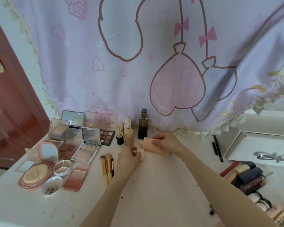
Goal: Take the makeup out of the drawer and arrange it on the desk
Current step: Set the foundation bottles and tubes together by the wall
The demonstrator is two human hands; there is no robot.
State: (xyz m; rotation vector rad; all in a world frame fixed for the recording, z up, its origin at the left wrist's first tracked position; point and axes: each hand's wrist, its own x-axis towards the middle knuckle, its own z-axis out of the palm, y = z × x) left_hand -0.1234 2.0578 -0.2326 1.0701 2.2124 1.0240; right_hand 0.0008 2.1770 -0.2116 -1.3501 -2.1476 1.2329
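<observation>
My right hand [166, 141] grips a peach makeup tube [152, 147] lying tilted on the white desk [162, 185], its open nozzle pointing left. Just left of it, my left hand [129, 158] pinches the tube's pale cap [140, 154]. Open palettes [87, 145], a pink cushion compact [39, 166] and round pots [62, 167] fill the desk's left side. Three brushes [107, 167] lie beside my left wrist. Foundation bottles [143, 126] stand at the back by the curtain.
Several lipsticks and tubes [249, 179] lie in a row at the right, two black pencils [217, 148] further back. A white tray [259, 145] with an eyelash curler sits at far right. A pink curtain [138, 63] hangs behind; a red door [7, 95] stands left.
</observation>
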